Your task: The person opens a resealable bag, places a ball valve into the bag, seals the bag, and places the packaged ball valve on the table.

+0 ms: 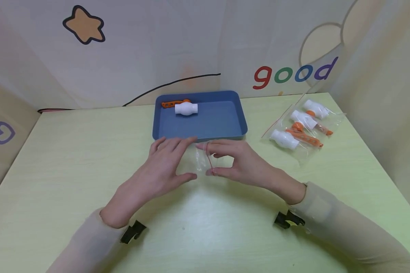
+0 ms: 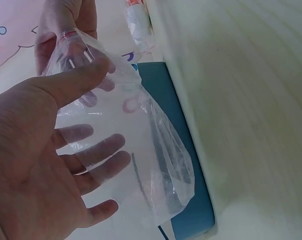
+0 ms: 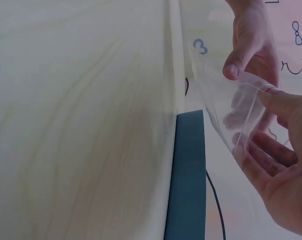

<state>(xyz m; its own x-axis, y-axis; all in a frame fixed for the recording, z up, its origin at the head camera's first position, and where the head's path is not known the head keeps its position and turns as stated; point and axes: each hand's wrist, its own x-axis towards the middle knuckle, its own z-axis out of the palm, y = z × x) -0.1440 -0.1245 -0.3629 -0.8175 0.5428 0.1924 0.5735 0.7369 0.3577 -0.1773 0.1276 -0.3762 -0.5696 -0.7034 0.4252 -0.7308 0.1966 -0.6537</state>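
A clear zip bag (image 1: 201, 159) with a red zip line is held up between the two hands, above the table. My right hand (image 1: 237, 159) has its thumb and fingertips at the bag's mouth, by the red line. Through the film in the left wrist view, fingers of the right hand (image 2: 83, 65) show. On the other side is my left hand (image 1: 164, 163), its thumb and fingers spread around the bag. Its fingers appear through the plastic in the left wrist view, with the thumb (image 2: 81, 82) in front. I see nothing inside the bag.
Behind the hands a blue tray (image 1: 218, 117) holds a white ribbed connector piece (image 1: 186, 109) and an orange perforated strip (image 1: 172, 103). At the right lies another clear bag (image 1: 302, 151) with several white and orange parts. A printed curtain (image 1: 191, 45) hangs along the table's back edge.
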